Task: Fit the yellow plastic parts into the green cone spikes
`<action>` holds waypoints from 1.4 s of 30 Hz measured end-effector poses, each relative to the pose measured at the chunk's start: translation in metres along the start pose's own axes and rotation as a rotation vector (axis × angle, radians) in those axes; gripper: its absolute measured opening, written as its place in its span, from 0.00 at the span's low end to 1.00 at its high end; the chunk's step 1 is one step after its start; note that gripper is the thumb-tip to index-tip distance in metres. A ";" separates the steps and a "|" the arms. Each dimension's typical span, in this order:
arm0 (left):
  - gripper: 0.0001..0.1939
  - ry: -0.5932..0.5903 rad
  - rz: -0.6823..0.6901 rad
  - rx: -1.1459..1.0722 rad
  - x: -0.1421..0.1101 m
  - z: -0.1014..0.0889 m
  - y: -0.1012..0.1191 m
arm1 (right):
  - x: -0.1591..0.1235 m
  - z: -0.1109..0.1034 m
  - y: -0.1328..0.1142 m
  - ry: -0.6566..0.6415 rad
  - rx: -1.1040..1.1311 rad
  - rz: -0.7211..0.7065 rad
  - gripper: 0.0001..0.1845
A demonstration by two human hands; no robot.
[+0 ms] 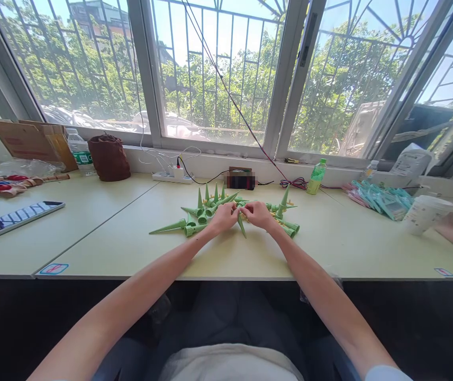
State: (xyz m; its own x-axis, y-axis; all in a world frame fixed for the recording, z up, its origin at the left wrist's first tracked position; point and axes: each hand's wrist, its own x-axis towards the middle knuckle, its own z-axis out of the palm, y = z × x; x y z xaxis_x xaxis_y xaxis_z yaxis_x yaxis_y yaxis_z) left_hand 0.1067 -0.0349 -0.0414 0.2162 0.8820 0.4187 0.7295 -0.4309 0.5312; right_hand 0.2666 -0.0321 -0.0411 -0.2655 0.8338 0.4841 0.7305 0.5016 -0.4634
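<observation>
**Monitor:** State hand status.

**Operator:** I read the left hand and right hand as pinching the upper end of a green spike, which points nearward between them. Exact finger contact is too small to confirm.

**Monitor:** Possible faults?

**Operator:** I judge slippage likeliest, caused by a narrow grip on a tapered part. Sideways drift could scatter the green tubes left of the left hand or topple the upright spike right of the right hand.

**Monitor:** Obstructions?

**Operator:** Loose pieces crowd both hands on the tabletop. Beyond them I see a dark box; far right, another person's hand beside a white cup.
</observation>
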 end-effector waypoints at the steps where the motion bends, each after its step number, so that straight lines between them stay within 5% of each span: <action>1: 0.10 0.013 -0.005 0.002 0.000 0.000 0.000 | 0.000 0.000 -0.001 0.001 0.012 0.002 0.17; 5: 0.10 0.042 -0.022 0.015 0.001 0.000 -0.002 | 0.000 -0.002 -0.003 -0.011 0.050 0.008 0.14; 18: 0.11 0.054 0.017 0.002 0.000 0.001 0.001 | 0.001 0.000 0.002 -0.047 0.023 0.063 0.33; 28: 0.11 0.078 -0.047 0.033 0.002 0.000 -0.002 | 0.000 0.000 -0.001 -0.010 0.072 0.001 0.09; 37: 0.12 0.081 0.003 0.014 0.001 0.001 -0.002 | 0.002 0.001 0.003 -0.021 -0.033 0.021 0.24; 42: 0.12 0.078 -0.019 0.024 0.001 0.000 -0.001 | 0.001 0.001 0.001 -0.012 -0.025 0.035 0.24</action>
State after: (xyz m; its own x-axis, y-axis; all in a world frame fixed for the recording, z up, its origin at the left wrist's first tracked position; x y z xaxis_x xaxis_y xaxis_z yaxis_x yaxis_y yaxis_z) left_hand 0.1064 -0.0334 -0.0418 0.1516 0.8722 0.4652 0.7486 -0.4086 0.5222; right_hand 0.2667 -0.0307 -0.0416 -0.2469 0.8535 0.4588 0.7549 0.4663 -0.4612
